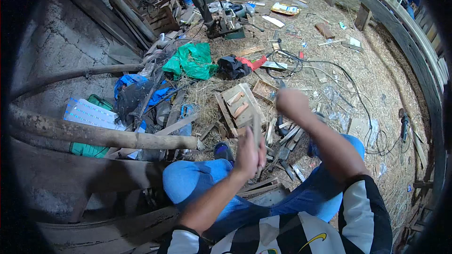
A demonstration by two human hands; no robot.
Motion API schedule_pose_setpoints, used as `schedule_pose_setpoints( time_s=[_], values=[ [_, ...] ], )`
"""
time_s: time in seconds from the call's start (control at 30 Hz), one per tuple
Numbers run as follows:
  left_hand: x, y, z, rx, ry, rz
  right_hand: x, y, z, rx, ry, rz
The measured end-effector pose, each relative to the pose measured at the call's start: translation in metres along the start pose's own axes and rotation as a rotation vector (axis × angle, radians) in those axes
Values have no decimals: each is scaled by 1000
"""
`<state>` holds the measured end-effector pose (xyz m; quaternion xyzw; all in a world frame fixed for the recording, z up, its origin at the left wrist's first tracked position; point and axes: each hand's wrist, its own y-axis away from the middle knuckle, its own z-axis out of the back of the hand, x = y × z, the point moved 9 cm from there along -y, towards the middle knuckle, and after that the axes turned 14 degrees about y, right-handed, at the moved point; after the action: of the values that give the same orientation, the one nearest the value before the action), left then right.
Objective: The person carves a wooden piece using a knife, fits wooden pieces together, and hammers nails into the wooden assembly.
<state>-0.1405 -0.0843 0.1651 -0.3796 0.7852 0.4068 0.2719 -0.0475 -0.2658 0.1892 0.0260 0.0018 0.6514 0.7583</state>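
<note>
My left hand (248, 154) is wrapped round a thin strip of wood (256, 129), held nearly upright in front of my knees. My right hand (292, 105) is raised to the right of the strip, apart from it, and closed in a fist. A small dark tip (282, 84) shows just above that fist; what the fist grips is mostly hidden. Beyond my left hand, a wooden board (244, 121) carries two small orange-brown wooden pieces (240, 109). A shallow wooden box (264, 91) lies beside the board.
Wood offcuts (287, 146) lie between my feet. A green plastic bag (192, 61) and a black and red cloth (235, 66) are farther off. Cables (346, 70) cross the shavings on the right, near a power tool (404, 126). A thick pole (103, 134) juts from the left.
</note>
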Motion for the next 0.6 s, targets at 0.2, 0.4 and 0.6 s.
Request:
schedule_pose_setpoints(
  time_s=[0.2,0.4,0.6],
  values=[
    [1,-11,3,85,156,61,-23,1,38,-185,-87,-70],
    [-6,-3,-2,-47,372,109,55,37,42,-134,-14,214],
    [-1,-11,5,-8,295,67,71,47,36,-59,50,300]
  ],
)
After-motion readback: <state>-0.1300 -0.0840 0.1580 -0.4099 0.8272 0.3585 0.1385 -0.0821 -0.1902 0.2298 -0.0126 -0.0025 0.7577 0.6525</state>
